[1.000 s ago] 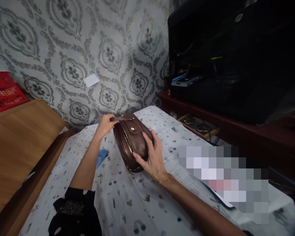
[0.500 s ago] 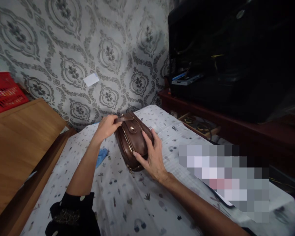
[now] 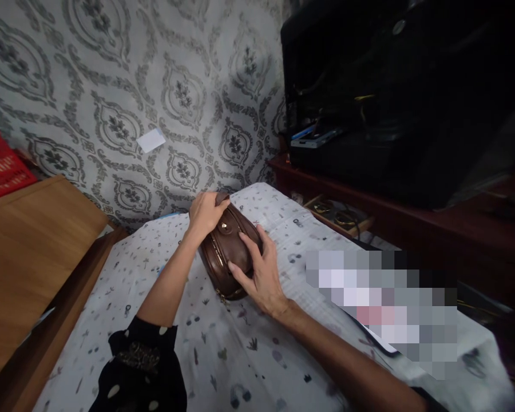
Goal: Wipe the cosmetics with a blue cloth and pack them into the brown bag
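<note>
A small brown leather handbag (image 3: 236, 246) with gold zips and a gold clasp rests on the patterned white sheet (image 3: 217, 349). At its far end my left hand (image 3: 206, 213) has its fingers closed around the brown strap. My right hand (image 3: 261, 272) grips the near right part of the bag, thumb on the front and fingers spread over the side. The bag's underside and the tips of my left fingers are hidden.
On the left stands a wooden panel (image 3: 38, 240) with a red basket (image 3: 8, 166) behind it. A large black screen (image 3: 390, 114) sits on a dark red cabinet (image 3: 278, 169) at right, above an open drawer (image 3: 356, 228). A pixelated device lies on the sheet.
My left hand has shifted right with the strap, over the bag's far end. My right hand keeps its hold. The view has turned slightly.
</note>
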The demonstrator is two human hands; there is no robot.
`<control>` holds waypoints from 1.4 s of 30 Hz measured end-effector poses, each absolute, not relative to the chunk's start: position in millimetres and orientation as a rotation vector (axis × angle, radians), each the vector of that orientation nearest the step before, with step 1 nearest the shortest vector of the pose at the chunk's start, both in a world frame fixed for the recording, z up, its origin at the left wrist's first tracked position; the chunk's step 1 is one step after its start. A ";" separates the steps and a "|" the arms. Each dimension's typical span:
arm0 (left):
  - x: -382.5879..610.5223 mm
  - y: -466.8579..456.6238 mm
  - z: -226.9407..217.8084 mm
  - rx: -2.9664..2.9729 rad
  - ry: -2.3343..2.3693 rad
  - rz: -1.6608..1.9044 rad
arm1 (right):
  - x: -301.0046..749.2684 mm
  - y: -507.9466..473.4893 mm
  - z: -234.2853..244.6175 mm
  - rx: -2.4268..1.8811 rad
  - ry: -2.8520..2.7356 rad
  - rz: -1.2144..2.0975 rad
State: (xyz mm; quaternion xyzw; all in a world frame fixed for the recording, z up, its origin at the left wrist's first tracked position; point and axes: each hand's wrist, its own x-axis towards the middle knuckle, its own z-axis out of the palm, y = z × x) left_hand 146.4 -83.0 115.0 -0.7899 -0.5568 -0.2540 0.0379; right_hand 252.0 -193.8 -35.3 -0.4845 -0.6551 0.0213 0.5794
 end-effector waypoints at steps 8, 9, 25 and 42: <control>146.3 -85.8 115.0 -2.704 -1.751 -1.007 | 250.5 -193.6 -34.2 -1.143 -1.524 0.026; 145.2 -87.1 116.2 -2.743 -1.723 -0.997 | 250.7 -193.6 -34.3 -1.143 -1.526 0.032; 71.9 -101.7 112.7 -2.617 -1.769 -0.961 | 245.7 -201.9 -17.9 -1.097 -1.726 -0.192; 95.1 -146.3 121.5 -2.525 -1.676 -0.751 | 247.6 -203.6 -23.4 -1.027 -1.650 -0.122</control>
